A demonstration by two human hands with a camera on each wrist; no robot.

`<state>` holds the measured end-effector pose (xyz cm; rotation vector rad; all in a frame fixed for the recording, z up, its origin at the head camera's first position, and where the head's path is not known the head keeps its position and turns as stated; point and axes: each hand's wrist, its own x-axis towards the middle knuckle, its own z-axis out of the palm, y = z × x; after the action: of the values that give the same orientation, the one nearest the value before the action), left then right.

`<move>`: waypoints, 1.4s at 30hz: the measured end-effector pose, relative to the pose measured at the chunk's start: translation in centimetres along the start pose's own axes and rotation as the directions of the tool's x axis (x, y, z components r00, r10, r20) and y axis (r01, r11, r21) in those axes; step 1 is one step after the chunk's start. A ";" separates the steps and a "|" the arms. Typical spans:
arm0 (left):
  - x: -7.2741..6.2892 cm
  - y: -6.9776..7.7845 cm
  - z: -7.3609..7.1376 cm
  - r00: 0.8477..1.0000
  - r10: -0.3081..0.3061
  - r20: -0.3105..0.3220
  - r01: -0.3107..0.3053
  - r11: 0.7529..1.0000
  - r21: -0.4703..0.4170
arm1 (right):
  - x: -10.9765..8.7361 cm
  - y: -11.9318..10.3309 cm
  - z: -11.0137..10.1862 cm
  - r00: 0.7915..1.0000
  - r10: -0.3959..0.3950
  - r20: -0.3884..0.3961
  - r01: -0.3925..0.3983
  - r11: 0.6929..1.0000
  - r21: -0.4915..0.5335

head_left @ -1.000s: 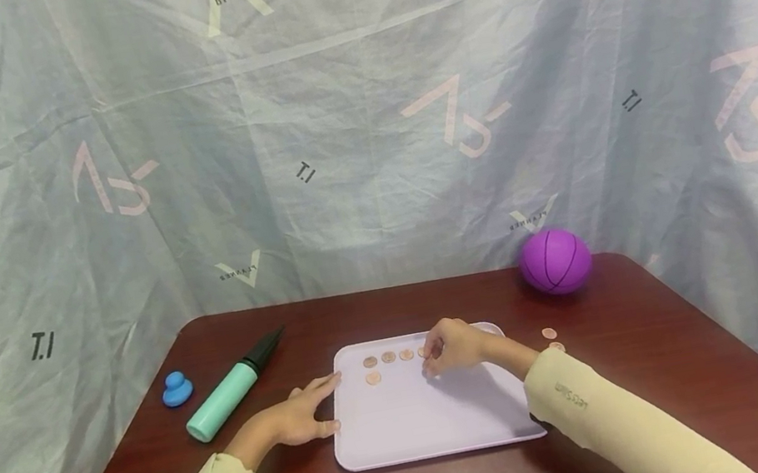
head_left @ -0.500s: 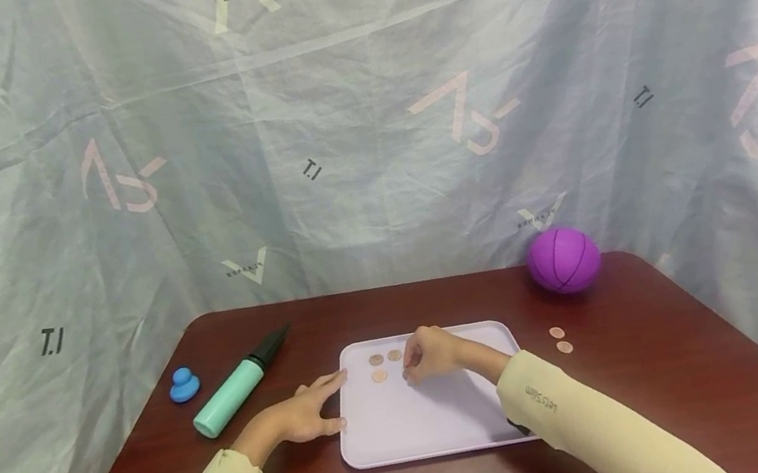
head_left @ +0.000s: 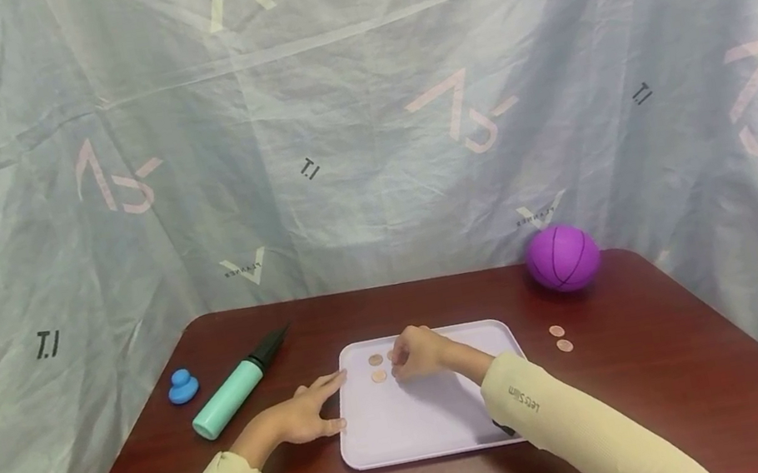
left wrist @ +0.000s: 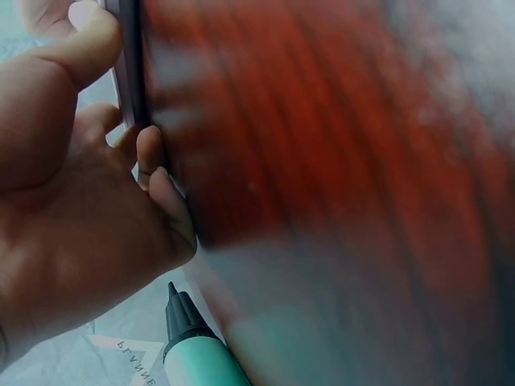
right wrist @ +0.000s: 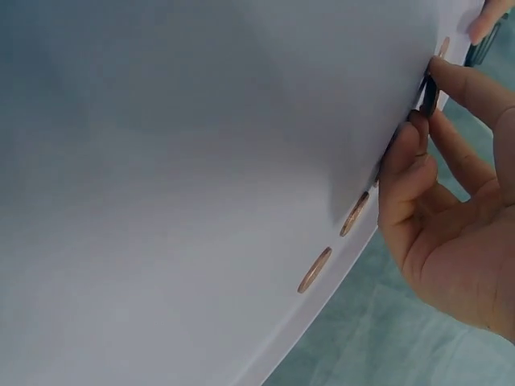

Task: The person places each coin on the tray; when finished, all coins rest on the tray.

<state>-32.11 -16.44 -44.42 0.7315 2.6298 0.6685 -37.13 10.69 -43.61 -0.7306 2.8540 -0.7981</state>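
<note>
My left-wrist view blurs the table (left wrist: 338,161); the pump (left wrist: 201,354) is cut off at bottom edge. My right hand (head_left: 415,353) hides one coin.

Pale yellow long sleeves (head_left: 572,422) with small dark lettering.

Coppery metal coins (head_left: 377,368) on a smooth matt plastic tray (head_left: 427,422)
</note>
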 end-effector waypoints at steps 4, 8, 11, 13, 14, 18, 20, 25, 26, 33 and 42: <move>0.0 0.2 -0.1 1.000 -0.012 -0.001 0.012 1.000 -0.001 | 0.0 0.2 0.2 0.999 -0.013 -0.030 0.013 1.000 -0.012; 0.0 0.3 -0.1 1.000 -0.020 -0.002 0.020 1.000 0.007 | 0.0 0.5 0.3 0.999 -0.019 -0.043 0.018 1.000 -0.019; -0.1 0.3 0.0 1.000 -0.021 -0.003 0.021 1.000 0.004 | 0.0 0.6 0.4 0.999 -0.027 -0.036 0.026 1.000 -0.011; -0.1 0.3 0.1 1.000 -0.015 -0.005 0.015 1.000 -0.001 | -0.1 0.7 0.4 0.999 -0.034 -0.030 0.034 0.999 -0.001; -0.1 0.3 0.1 1.000 -0.013 -0.005 0.013 1.000 -0.001 | -0.1 0.7 0.4 0.999 -0.035 -0.027 0.035 0.999 0.002; -0.1 0.3 0.2 1.000 -0.012 -0.009 0.012 1.000 -0.007 | -0.2 0.7 0.3 0.999 -0.032 -0.027 0.032 0.999 0.006; -0.1 0.3 0.2 1.000 -0.013 -0.011 0.013 1.000 -0.008 | -0.3 0.7 0.2 0.999 -0.033 -0.030 0.033 0.999 0.008; 0.0 0.1 0.3 1.000 -0.018 0.000 0.018 1.000 -0.008 | -0.8 0.7 -0.4 0.999 -0.033 -0.032 0.033 0.999 0.000; 0.0 0.1 0.3 1.000 -0.021 0.001 0.021 1.000 -0.004 | -1.1 0.7 -0.8 0.999 -0.038 -0.036 0.038 0.999 0.000; 0.2 0.0 0.0 1.000 -0.027 0.000 0.027 1.000 0.004 | -3.3 1.3 -4.0 0.988 -0.124 -0.094 0.125 0.992 0.013; 0.0 0.0 0.0 1.000 -0.008 0.003 0.008 1.000 0.014 | -7.1 4.2 -6.5 0.986 -0.131 -0.106 0.136 0.990 0.041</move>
<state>-32.11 -16.45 -44.40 0.7256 2.6359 0.6473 -34.00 20.18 -40.42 -0.9083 2.8888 -0.9460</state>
